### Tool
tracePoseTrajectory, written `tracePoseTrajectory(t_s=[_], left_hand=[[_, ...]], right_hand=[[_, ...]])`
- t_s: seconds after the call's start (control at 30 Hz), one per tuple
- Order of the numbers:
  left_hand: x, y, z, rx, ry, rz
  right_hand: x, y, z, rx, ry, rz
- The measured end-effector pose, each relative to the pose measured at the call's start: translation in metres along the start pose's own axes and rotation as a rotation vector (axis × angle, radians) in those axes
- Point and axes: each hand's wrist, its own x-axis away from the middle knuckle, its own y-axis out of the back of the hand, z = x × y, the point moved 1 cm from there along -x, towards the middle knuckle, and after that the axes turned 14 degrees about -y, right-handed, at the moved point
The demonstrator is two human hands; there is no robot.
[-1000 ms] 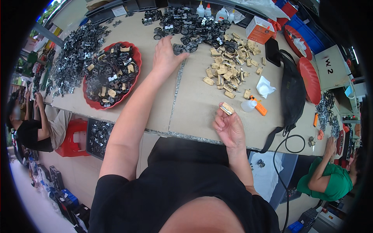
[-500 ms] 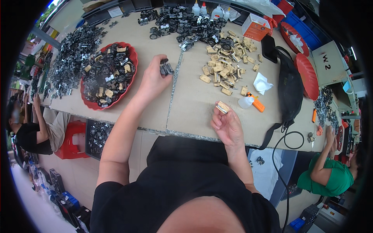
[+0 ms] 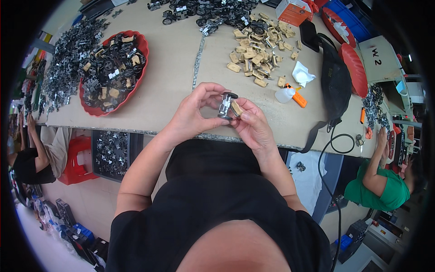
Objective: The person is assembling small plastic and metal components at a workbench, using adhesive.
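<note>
In the head view, the left hand (image 3: 192, 113) holds a small black-and-silver wheeled chassis piece (image 3: 224, 105), thumb at its near wheel and the other fingers curled round its far wheel. The right hand (image 3: 254, 124) pinches a small tan block-shaped piece (image 3: 236, 109) between thumb and fingers. Both pieces are at the near edge of the tan counter (image 3: 172, 63), in front of the person's body.

The chassis piece's long axis runs near to far, its far end leaning slightly right. The tan piece lies immediately to its right, slanting from far left to near right; whether they touch, I cannot tell. The left hand is nearer the chassis piece, the right hand nearer the tan one. A heap of similar tan pieces (image 3: 256, 58) lies beyond the right hand.
</note>
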Motion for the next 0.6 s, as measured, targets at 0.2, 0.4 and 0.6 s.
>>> tracePoseTrajectory(t_s=[0.2,0.4,0.6], left_hand=[[0.008,-0.006,0.004,0.267,0.076,-0.093],[0.009,-0.003,-0.002,0.346,0.072,-0.071],[0.014,-0.001,-0.008,0.307,0.142,-0.079]], right_hand=[[-0.003,0.002,0.0,0.001,-0.007,-0.003],[-0.003,0.0,0.0,-0.006,0.003,-0.025],[-0.004,-0.003,0.0,0.084,0.036,-0.071]])
